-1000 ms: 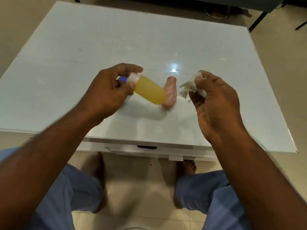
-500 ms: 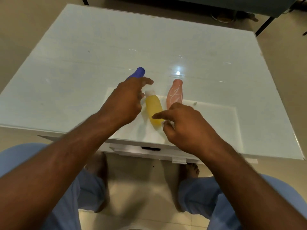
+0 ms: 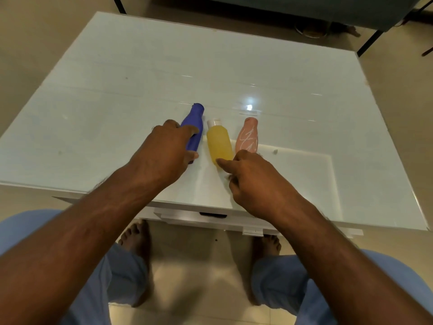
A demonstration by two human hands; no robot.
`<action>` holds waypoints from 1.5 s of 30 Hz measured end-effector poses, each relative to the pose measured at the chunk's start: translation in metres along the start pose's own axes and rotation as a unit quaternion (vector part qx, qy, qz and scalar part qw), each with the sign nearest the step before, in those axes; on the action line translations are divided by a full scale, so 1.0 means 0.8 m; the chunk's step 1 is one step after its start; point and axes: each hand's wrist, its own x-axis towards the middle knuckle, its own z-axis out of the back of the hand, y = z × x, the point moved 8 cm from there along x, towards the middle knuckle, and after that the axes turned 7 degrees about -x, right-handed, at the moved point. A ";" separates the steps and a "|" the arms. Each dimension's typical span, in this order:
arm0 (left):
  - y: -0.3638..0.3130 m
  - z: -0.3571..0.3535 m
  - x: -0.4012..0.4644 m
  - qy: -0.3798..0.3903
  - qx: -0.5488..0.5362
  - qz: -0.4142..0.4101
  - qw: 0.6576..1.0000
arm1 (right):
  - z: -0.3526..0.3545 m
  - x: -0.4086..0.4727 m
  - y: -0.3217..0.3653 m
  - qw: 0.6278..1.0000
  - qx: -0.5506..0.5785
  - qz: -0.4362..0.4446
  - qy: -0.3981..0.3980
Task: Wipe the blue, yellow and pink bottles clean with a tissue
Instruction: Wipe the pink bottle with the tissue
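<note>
1. The left hand (image 3: 164, 151) curls its fingers (image 3: 191, 131) round the lower body of the blue bottle (image 3: 195, 127), which lies on the bench (image 3: 117, 90).
2. The right hand (image 3: 255, 179) is loosely curled, its index finger touching the base of the yellow bottle (image 3: 219, 144); whether the palm holds the tissue cannot be told.
3. Just beyond the right knuckles lies the pink bottle (image 3: 248, 137); all three bottles lie side by side, caps pointing away.
4. The bench top is glossy white; below are a tiled floor and bare feet.
</note>
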 end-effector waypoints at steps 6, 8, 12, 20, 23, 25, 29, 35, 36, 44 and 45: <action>-0.006 -0.002 -0.003 0.000 0.008 -0.010 1.000 | 0.010 0.000 -0.005 0.999 0.031 -0.015 -0.037; -0.006 -0.003 -0.005 0.003 0.008 -0.012 1.000 | 0.014 0.000 -0.012 0.997 0.036 -0.036 -0.062; -0.007 -0.011 -0.004 0.017 0.018 -0.011 1.000 | 0.005 0.001 -0.012 0.998 0.019 -0.041 -0.035; -0.005 -0.014 -0.002 0.013 0.018 -0.011 1.000 | -0.002 0.001 -0.008 0.999 0.007 -0.031 -0.016; -0.006 -0.014 -0.003 0.013 0.024 -0.011 1.000 | 0.000 0.001 -0.008 0.999 0.020 -0.033 -0.018; -0.007 -0.012 -0.004 0.013 0.031 -0.012 0.999 | 0.008 -0.001 -0.013 0.998 0.034 -0.043 -0.029; -0.007 -0.010 -0.005 0.016 0.030 -0.015 0.999 | 0.025 -0.006 -0.027 0.994 0.062 -0.064 -0.057; -0.006 -0.013 -0.003 0.022 0.031 -0.013 0.999 | 0.024 -0.009 -0.023 0.994 0.075 -0.064 -0.051; -0.005 -0.013 -0.003 0.022 0.032 -0.013 0.999 | 0.024 -0.009 -0.022 0.993 0.079 -0.064 -0.053; -0.013 0.003 -0.003 -0.022 0.057 -0.018 0.998 | 0.064 -0.025 -0.108 0.896 0.349 -0.156 -0.228; -0.020 0.004 -0.003 -0.031 0.057 -0.032 0.997 | 0.063 -0.027 -0.121 0.837 0.464 -0.170 -0.235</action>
